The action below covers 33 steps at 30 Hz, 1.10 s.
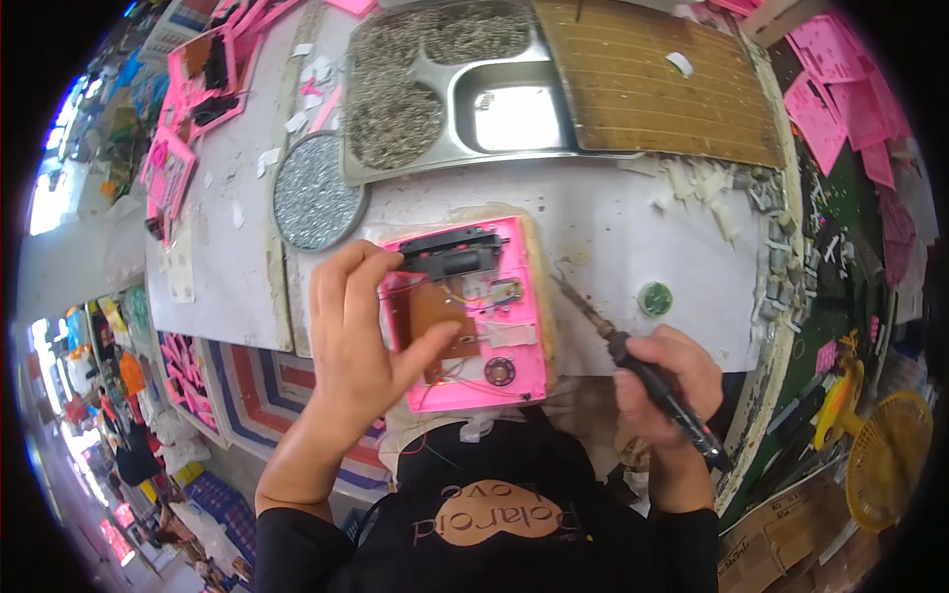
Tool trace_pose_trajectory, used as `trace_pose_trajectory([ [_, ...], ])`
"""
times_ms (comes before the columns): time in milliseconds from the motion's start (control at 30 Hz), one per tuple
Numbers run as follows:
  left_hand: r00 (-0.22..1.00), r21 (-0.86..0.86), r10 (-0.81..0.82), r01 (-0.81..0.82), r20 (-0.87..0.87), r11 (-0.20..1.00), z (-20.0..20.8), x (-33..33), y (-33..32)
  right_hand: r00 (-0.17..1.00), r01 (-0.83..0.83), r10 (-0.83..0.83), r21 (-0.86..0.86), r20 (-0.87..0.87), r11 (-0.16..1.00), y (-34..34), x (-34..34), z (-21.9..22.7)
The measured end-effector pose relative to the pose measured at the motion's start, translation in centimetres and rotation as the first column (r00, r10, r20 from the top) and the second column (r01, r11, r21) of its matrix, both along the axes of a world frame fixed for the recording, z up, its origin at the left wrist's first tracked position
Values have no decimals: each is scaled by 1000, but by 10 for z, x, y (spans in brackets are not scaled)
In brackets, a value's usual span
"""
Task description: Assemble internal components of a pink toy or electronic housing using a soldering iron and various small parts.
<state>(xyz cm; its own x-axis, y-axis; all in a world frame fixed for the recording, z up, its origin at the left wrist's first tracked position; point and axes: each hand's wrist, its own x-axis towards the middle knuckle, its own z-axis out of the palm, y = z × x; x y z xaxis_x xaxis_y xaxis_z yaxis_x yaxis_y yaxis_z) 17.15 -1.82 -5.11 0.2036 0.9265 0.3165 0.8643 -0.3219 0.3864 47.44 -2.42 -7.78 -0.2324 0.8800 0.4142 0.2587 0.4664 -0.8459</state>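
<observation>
Plainly, the left hand [358,316] (thumb spread) touches pink casing [526,364]; right hand [687,371] grips soldering iron [664,391].

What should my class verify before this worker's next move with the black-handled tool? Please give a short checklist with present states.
1. Left hand at the pink case: ok, at its left side.
2. Right hand gripping the black-handled tool: ok.
3. Tool's tip clear of the left hand: ok.
4. Tip's heat: cannot tell.
5. Bench free of scraps: not ok, pale scraps lie there.
</observation>
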Motion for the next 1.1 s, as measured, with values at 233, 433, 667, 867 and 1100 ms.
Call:
trace_pose_trajectory([
  [233, 994, -257, -15, -13, -104, 966, 11, -20, -10, 997, -5, 7, 28, -73, 1000, 6, -13, -2],
  [433, 929, 21, -77, 75, 362, 997, -11, -1, 10, 970, -58, 37, -78, -240, 995, 10, -44, 4],
  [667, 460, -454, 366, 93, 809, 886, -21, 13, 3, 979, -179, 148, -242, -141, 954, 37, -92, 17],
  [867, 657, -388, 255, 63, 709, 919, -25, 1, 6, 983, -176, 162, -174, -89, 969, 57, -119, 17],
  [1100, 690, -366, 204, 95, 695, 926, -21, -5, 9, 981, -136, 109, -168, -161, 976, 58, -127, 5],
])
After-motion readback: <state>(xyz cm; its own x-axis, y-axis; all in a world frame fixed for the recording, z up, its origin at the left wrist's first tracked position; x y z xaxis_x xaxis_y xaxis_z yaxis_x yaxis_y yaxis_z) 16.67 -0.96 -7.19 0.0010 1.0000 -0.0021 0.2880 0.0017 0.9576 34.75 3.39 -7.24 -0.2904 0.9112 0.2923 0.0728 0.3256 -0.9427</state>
